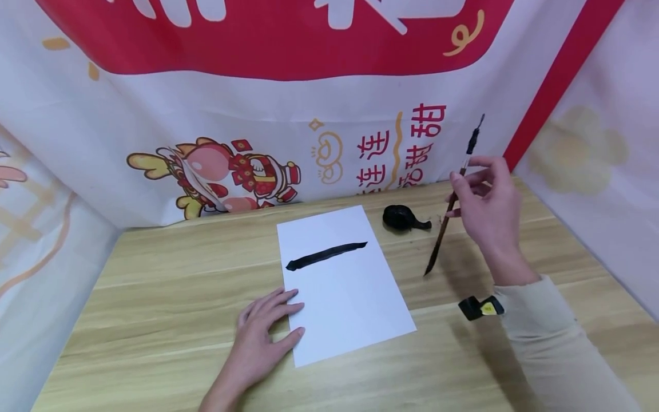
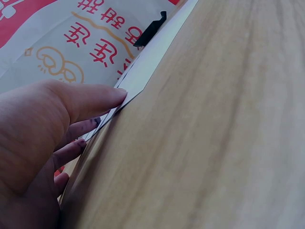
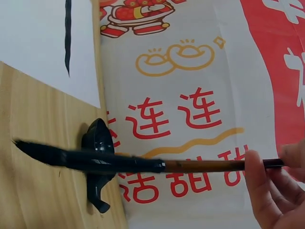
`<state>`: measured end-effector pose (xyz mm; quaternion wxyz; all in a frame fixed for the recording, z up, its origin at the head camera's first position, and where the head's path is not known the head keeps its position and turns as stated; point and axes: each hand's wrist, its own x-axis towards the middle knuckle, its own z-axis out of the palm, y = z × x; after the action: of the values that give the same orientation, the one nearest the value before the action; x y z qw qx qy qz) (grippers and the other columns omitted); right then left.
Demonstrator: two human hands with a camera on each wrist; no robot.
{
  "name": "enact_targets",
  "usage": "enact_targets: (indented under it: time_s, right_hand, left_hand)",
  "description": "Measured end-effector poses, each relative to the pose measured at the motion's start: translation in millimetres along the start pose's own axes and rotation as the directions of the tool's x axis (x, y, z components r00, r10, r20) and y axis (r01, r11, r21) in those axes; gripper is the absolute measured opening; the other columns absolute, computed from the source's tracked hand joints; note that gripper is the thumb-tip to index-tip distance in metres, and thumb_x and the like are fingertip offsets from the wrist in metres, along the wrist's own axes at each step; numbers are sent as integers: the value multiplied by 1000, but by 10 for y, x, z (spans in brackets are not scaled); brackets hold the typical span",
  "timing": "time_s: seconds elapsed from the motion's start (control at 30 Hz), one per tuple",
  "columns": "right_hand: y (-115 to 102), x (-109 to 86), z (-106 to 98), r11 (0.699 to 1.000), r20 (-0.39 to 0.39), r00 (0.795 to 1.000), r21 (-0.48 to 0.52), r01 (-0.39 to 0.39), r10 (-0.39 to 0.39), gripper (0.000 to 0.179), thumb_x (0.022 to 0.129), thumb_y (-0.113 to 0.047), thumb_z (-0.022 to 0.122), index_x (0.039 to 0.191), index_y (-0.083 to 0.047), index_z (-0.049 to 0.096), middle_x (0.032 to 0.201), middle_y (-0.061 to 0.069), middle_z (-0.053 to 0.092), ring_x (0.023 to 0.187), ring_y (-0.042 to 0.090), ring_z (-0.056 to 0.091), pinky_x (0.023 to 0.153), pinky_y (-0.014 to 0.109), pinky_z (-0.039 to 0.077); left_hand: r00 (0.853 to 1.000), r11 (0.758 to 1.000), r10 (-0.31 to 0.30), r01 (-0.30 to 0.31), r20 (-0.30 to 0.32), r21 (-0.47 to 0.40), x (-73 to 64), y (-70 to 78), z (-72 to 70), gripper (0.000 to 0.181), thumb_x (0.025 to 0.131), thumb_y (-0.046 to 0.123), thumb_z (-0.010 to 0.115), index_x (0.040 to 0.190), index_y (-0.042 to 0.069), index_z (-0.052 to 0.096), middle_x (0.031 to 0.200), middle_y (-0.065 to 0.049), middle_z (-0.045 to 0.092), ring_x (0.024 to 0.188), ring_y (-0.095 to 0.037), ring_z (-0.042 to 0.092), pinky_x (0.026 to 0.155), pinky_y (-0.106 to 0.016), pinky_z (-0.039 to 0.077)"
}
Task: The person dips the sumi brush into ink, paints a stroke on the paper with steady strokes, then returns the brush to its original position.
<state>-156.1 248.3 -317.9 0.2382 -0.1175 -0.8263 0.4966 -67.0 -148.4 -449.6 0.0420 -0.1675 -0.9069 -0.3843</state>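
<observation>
A calligraphy brush [image 1: 444,232] is pinched near its upper end by my right hand [image 1: 491,209], with the inky black tip slanting down above the table. In the right wrist view the brush [image 3: 205,165] shows a brown handle and black bristles that come to a point. A white sheet of paper [image 1: 350,303] lies on the table and carries one thick black stroke [image 1: 326,256] across its upper half. At the sheet's left edge rests my left hand [image 1: 259,337], fingers spread, thumb and fingertips on the paper. Dark smudges mark some of its fingertips in the left wrist view.
Behind the paper's right edge sits a small glossy black dish [image 1: 399,217] with a short handle, close to the brush. A printed cloth [image 1: 257,109] hangs along the back of the wooden table [image 1: 170,297], and more cloth hangs at both sides. A black wrist camera [image 1: 469,308] projects from the right sleeve.
</observation>
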Motion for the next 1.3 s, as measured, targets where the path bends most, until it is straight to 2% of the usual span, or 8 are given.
enact_targets:
  time_s: [0.17, 0.3, 0.47, 0.6, 0.9, 1.17, 1.23, 1.3]
  right_hand:
    - [-79, -55, 2, 996, -104, 992, 44, 82, -77, 37, 108, -31, 65, 141, -19, 54, 110, -16, 60, 94, 8, 71, 67, 18, 61]
    - [-74, -95, 14, 970, -149, 969, 111, 216, -199, 27, 107, -21, 67, 131, -11, 60, 110, -15, 64, 97, 10, 72, 72, 18, 62]
    - [51, -144, 45, 877, -146, 907, 235, 420, -395, 24, 102, -2, 71, 118, 11, 60, 107, -11, 68, 97, 9, 76, 77, 19, 63]
    - [197, -208, 55, 815, -61, 861, 296, 498, -505, 19, 95, 12, 73, 110, 17, 62, 105, -10, 72, 98, 8, 76, 79, 20, 63]
    - [525, -424, -47, 800, 209, 831, 464, 381, -516, 29, 78, 30, 74, 104, 17, 72, 106, 17, 76, 103, 18, 76, 88, 26, 64]
    - [719, -537, -119, 748, 329, 729, 553, 367, -601, 37, 74, 32, 64, 107, 17, 71, 115, 8, 79, 111, 15, 77, 97, 27, 61]
    - [744, -558, -127, 754, 340, 726, 548, 363, -597, 35, 76, 32, 63, 107, 17, 71, 115, 9, 80, 111, 15, 78, 96, 27, 61]
    - [766, -586, -138, 788, 361, 747, 511, 342, -559, 32, 79, 30, 64, 107, 16, 72, 115, 11, 80, 110, 14, 78, 94, 26, 62]
  left_hand:
    - [1000, 1000, 9, -9, -6, 2, 4, -6, -4, 44, 85, 22, 90, 128, 26, 78, 155, 3, 64, 150, -34, 52, 121, -66, 19]
    - [1000, 1000, 11, -11, -11, 2, 8, -12, -10, 44, 86, 22, 90, 128, 26, 78, 155, 3, 64, 150, -34, 52, 121, -66, 19]
    - [1000, 1000, 12, -12, -11, 1, 6, -16, -15, 44, 86, 22, 90, 128, 26, 78, 154, 3, 65, 150, -34, 52, 120, -66, 19]
    - [1000, 1000, 19, -19, -12, 4, -1, -12, -19, 43, 86, 21, 90, 128, 25, 78, 154, 4, 65, 149, -34, 52, 119, -64, 19]
    - [1000, 1000, 23, -23, -9, -4, 5, -9, -14, 43, 86, 21, 89, 128, 25, 78, 154, 3, 65, 150, -34, 52, 119, -64, 20]
    - [999, 999, 41, -41, -18, 6, 16, 3, -18, 43, 86, 20, 89, 127, 22, 78, 154, 1, 66, 149, -35, 53, 118, -64, 21]
    - [999, 999, 41, -40, -19, 4, 12, 2, -15, 43, 86, 20, 89, 127, 22, 78, 153, 1, 66, 148, -36, 53, 118, -64, 21]
    - [999, 999, 38, -38, -18, 3, 6, -2, -11, 43, 86, 20, 89, 127, 23, 78, 153, 1, 66, 149, -36, 53, 118, -64, 21]
